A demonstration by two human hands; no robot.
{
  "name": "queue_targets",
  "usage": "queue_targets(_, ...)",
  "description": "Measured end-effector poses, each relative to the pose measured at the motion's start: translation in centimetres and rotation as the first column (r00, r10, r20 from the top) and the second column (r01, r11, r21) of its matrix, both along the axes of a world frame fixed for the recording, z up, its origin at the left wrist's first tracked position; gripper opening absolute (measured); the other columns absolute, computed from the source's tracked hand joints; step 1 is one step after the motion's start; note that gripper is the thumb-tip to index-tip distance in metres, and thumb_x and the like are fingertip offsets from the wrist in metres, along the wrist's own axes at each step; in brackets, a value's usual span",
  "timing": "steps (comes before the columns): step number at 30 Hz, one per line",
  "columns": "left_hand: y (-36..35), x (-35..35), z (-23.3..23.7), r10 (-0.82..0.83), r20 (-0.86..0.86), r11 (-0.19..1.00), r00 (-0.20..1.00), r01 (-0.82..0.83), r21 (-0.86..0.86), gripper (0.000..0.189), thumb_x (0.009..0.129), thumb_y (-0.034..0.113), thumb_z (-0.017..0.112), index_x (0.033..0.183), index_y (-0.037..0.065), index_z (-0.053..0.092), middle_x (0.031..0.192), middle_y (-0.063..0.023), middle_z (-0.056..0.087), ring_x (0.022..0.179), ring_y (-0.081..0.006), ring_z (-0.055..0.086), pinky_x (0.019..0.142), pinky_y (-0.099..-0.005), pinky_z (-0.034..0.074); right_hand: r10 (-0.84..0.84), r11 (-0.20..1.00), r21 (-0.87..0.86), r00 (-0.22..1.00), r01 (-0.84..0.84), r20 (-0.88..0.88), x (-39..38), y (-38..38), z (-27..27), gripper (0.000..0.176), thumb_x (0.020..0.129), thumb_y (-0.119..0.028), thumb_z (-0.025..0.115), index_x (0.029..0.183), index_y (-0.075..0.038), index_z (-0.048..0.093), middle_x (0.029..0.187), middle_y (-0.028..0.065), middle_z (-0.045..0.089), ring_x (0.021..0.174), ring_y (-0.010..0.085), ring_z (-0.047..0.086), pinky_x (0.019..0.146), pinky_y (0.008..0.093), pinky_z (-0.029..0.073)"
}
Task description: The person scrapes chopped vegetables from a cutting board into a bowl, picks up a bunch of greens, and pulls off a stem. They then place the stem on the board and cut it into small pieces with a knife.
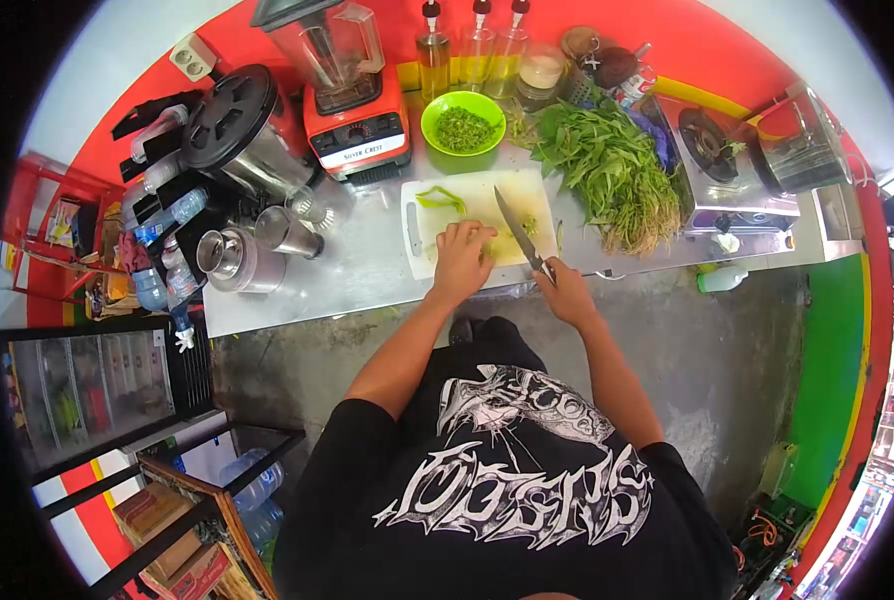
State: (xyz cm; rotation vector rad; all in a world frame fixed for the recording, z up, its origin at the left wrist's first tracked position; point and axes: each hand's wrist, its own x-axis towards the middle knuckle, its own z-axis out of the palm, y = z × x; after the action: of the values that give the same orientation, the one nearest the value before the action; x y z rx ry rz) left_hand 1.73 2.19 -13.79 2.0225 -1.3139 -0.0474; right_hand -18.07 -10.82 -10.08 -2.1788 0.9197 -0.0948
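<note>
A white cutting board (420, 262) lies on the steel table in front of me. My right hand (564, 290) is closed around the handle of a kitchen knife (517, 228); the blade points away from me over the board's right part. My left hand (463, 262) rests on the board's near middle with its fingers bent down, a little green showing by the fingertips; what lies under them is hidden. Beyond that hand are green vegetable strips (440, 198). Small chopped green bits (530, 225) sit beside the blade. Behind the board stands a lime-green bowl (433, 137) holding chopped greens (464, 129).
A large heap of leafy greens (607, 170) lies right of the board, near a gas stove (707, 145). A red blender (357, 125), oil bottles (433, 60) and a jar (541, 75) line the back. Steel cups (287, 232) and a lidded pot (242, 130) stand left.
</note>
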Motion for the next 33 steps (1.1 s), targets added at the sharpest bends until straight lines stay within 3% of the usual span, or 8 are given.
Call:
queue_targets(5, 0.0, -0.4, -1.1, -0.080, 0.035, 0.997, 0.996, 0.079, 0.026, 0.031, 0.077, 0.016, 0.071, 0.107, 0.013, 0.068, 0.109, -0.0059, 0.059, 0.108, -0.0288, 0.053, 0.091, -0.0445, 0.038, 0.023, 0.999, -0.026, 0.997, -0.025, -0.079, -0.2, -0.1, -0.2, 0.033, 0.096, -0.032, 0.062, 0.112, -0.004, 0.058, 0.085, 0.0248, 0.069, 0.083, 0.0472, 0.065, 0.072, 0.0546, 0.049)
queue_targets(7, 0.0, -0.9, -1.0, 0.004, 0.007, 0.999, 1.000, -0.003, -0.048, 0.027, 0.080, 0.018, 0.071, 0.105, 0.011, 0.068, 0.105, -0.0074, 0.061, 0.106, -0.0299, 0.054, 0.090, -0.0453, 0.038, 0.018, 0.999, -0.029, 0.998, -0.020, -0.053, -0.3, -0.1, -0.8, 0.033, 0.096, -0.032, 0.062, 0.112, -0.003, 0.059, 0.086, 0.0249, 0.069, 0.083, 0.0471, 0.066, 0.072, 0.0547, 0.050)
queue_targets(10, 0.3, -1.0, -1.0, 0.027, 0.021, 1.000, 0.999, -0.027, -0.004, 0.024, 0.081, 0.022, 0.073, 0.101, 0.011, 0.068, 0.100, -0.0065, 0.061, 0.103, -0.0292, 0.054, 0.090, -0.0447, 0.039, 0.011, 1.000, -0.027, 1.000, -0.011, -0.020, -0.4, 0.3, -1.2, 0.033, 0.095, -0.032, 0.062, 0.112, -0.004, 0.061, 0.087, 0.0254, 0.069, 0.084, 0.0471, 0.066, 0.074, 0.0549, 0.050)
queue_targets(18, -0.4, 0.8, -2.5, -0.100, 0.026, 0.995, 0.995, 0.099, 0.021, 0.016, 0.084, 0.015, 0.070, 0.099, 0.011, 0.068, 0.098, -0.0058, 0.059, 0.101, -0.0296, 0.053, 0.087, -0.0448, 0.040, 0.058, 0.994, -0.093, 0.997, -0.063, -0.056, 1.7, 1.1, -2.1, 0.038, 0.095, -0.035, 0.059, 0.113, -0.002, 0.063, 0.087, 0.0274, 0.069, 0.086, 0.0472, 0.066, 0.078, 0.0560, 0.052)
queue_targets(26, -0.3, 0.9, -2.7, -0.140, 0.013, 0.986, 0.990, 0.141, -0.087, 0.013, 0.084, 0.010, 0.068, 0.097, 0.010, 0.070, 0.094, -0.0056, 0.057, 0.096, -0.0289, 0.053, 0.084, -0.0420, 0.042, -0.007, 0.989, -0.143, 0.970, -0.029, -0.243, 5.4, 3.3, -1.7, 0.036, 0.098, -0.034, 0.056, 0.112, -0.001, 0.053, 0.087, 0.0281, 0.069, 0.084, 0.0497, 0.067, 0.076, 0.0594, 0.051)
queue_targets(28, -0.1, 1.4, -3.0, -0.176, 0.023, 0.979, 0.984, 0.177, -0.096, 0.015, 0.084, 0.010, 0.068, 0.099, 0.009, 0.070, 0.096, -0.0056, 0.059, 0.097, -0.0288, 0.053, 0.085, -0.0421, 0.042, -0.029, 0.987, -0.158, 0.937, -0.029, -0.348, 5.9, 4.6, -1.8, 0.037, 0.098, -0.034, 0.055, 0.113, 0.000, 0.050, 0.088, 0.0274, 0.070, 0.085, 0.0471, 0.069, 0.076, 0.0577, 0.053)
queue_targets(33, 0.5, 2.8, -2.9, -0.320, 0.100, 0.941, 0.942, 0.328, -0.083, 0.019, 0.085, 0.010, 0.067, 0.103, 0.007, 0.072, 0.102, -0.0051, 0.062, 0.101, -0.0290, 0.054, 0.088, -0.0416, 0.043, -0.045, 0.973, -0.225, 0.910, -0.054, -0.411, 6.9, 6.1, -1.6, 0.033, 0.099, -0.029, 0.052, 0.114, 0.000, 0.048, 0.090, 0.0251, 0.071, 0.085, 0.0431, 0.071, 0.076, 0.0520, 0.057)
